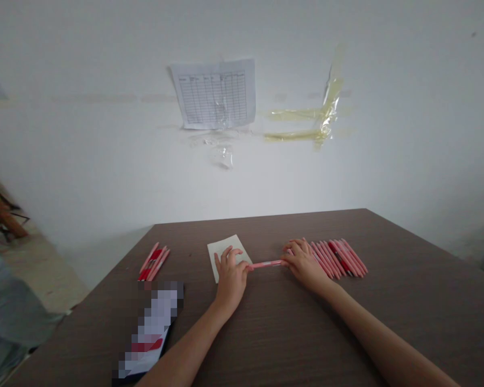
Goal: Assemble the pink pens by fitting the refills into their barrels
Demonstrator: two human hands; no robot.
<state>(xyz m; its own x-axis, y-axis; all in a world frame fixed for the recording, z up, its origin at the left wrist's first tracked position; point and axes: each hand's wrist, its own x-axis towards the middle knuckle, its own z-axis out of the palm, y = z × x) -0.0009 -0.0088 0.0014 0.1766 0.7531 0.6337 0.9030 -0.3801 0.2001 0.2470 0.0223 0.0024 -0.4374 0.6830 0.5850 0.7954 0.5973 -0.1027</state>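
Note:
A pink pen (266,264) lies crosswise between my two hands, pinched at both ends. My left hand (232,271) grips its left end, with the other fingers raised over a cream paper pad (222,246). At the right end, my right hand (302,260) pinches the pen between thumb and fingers. Right beside that hand is a row of several pink pens (326,258), with a darker red one (339,258) among them. My right hand hides the row's left end.
A small group of pink and red pens (155,262) lies at the table's left. Nearer me is a pixelated, dark-edged flat object (151,333). The brown table (274,333) meets a white wall with a taped printed sheet (215,97). Grey cloth (12,312) shows at the left.

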